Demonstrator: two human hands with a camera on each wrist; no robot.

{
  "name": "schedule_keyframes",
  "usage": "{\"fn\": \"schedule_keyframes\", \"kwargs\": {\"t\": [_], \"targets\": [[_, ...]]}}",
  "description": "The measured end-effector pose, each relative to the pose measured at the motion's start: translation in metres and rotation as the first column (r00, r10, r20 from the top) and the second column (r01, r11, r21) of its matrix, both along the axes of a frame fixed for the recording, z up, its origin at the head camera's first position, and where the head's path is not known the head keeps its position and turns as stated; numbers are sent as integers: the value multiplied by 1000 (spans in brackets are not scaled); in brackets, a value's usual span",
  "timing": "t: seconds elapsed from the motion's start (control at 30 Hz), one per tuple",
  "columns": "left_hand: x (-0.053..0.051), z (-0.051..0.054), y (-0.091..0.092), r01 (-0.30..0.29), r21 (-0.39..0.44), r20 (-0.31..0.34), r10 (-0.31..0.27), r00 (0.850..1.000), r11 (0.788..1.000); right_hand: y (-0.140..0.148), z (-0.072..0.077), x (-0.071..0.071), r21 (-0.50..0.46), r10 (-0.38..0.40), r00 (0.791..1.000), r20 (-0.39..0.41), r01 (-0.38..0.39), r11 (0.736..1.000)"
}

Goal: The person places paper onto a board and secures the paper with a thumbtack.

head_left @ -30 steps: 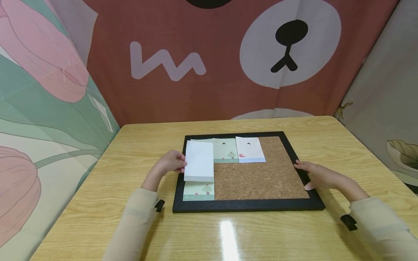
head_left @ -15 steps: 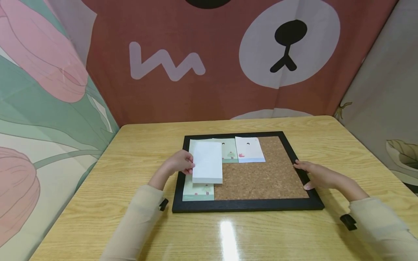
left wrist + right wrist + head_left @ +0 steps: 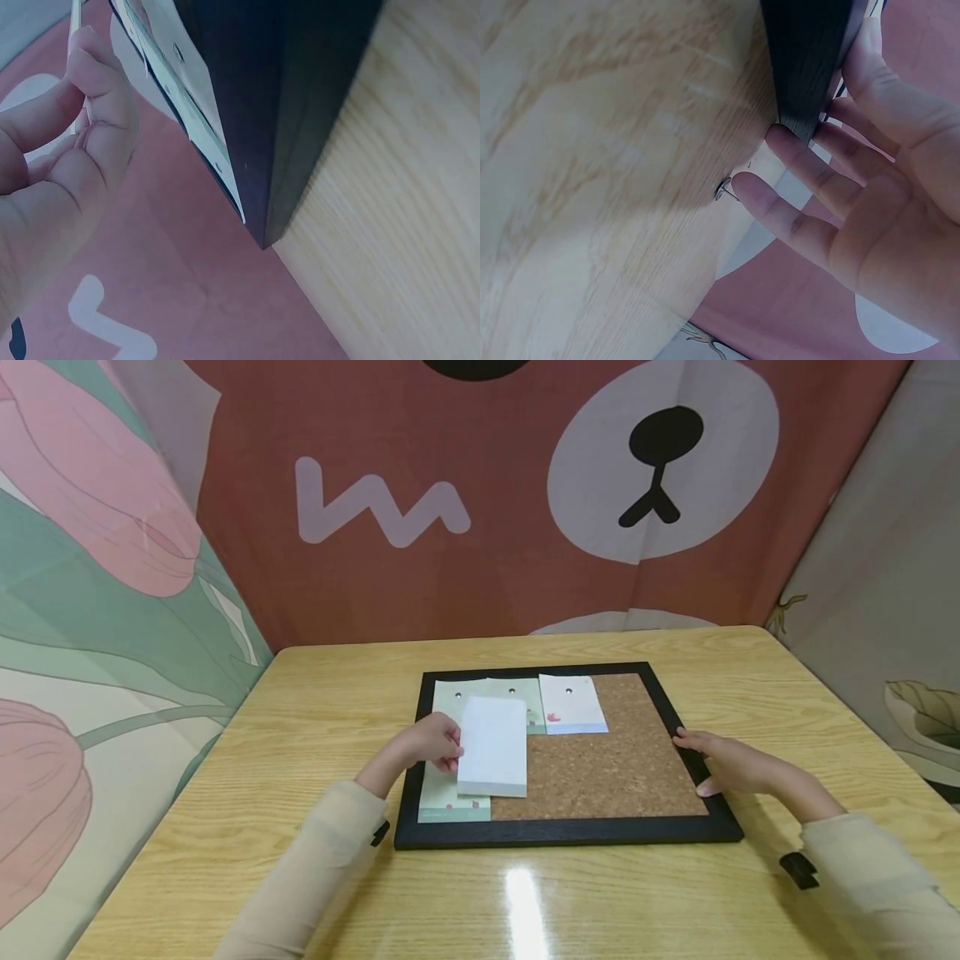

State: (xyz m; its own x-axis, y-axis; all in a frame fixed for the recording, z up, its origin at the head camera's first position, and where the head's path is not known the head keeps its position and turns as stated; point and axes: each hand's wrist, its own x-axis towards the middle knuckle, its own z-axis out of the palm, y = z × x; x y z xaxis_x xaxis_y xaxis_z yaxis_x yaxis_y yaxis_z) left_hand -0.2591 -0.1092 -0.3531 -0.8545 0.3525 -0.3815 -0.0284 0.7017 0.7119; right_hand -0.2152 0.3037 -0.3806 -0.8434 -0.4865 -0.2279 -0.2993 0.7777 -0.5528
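In the head view my left hand (image 3: 435,741) pinches the left edge of a white notepad (image 3: 492,747). The pad is tilted over the left part of a black-framed corkboard (image 3: 600,777). It partly hides two green notes in the top row and a lower green note (image 3: 442,810). To its right is a white note (image 3: 576,710) with a pink figure. Silver tacks show on the top notes. My right hand (image 3: 727,762) rests on the board's right frame, fingers fairly straight. In the right wrist view, a thumbtack (image 3: 723,189) lies on the table by a fingertip.
The corkboard lies on a wooden table (image 3: 337,685). Behind it hangs a red cloth (image 3: 510,585) with a bear print, and flowered cloth (image 3: 112,693) hangs at the left. A bright light reflection shows on the table in front of the board.
My left hand has carried the notepad rightward and a little toward me, uncovering the top-left green note's tack. My right hand stays at the frame.
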Motion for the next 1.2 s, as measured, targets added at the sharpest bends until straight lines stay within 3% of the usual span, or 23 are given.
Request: {"fn": "schedule_keyframes", "kwargs": {"t": [0.3, 0.53, 0.67, 0.9, 1.2], "targets": [[2, -3, 7, 9, -12, 35, -8, 999, 1000, -1, 1, 1, 12, 0, 1000, 5, -1, 1000], [5, -9, 14, 52, -40, 52, -50, 997, 998, -1, 2, 0, 1, 6, 1000, 9, -6, 1000], [7, -11, 17, 43, -66, 63, -39, 997, 997, -2, 2, 0, 1, 4, 1000, 13, -4, 1000], [10, -14, 18, 58, -40, 77, -54, 996, 998, -1, 2, 0, 29, 3, 1000, -9, -3, 1000], [10, -17, 21, 75, -18, 91, -73, 993, 997, -1, 1, 1, -23, -13, 1000, 25, 14, 1000]]}}
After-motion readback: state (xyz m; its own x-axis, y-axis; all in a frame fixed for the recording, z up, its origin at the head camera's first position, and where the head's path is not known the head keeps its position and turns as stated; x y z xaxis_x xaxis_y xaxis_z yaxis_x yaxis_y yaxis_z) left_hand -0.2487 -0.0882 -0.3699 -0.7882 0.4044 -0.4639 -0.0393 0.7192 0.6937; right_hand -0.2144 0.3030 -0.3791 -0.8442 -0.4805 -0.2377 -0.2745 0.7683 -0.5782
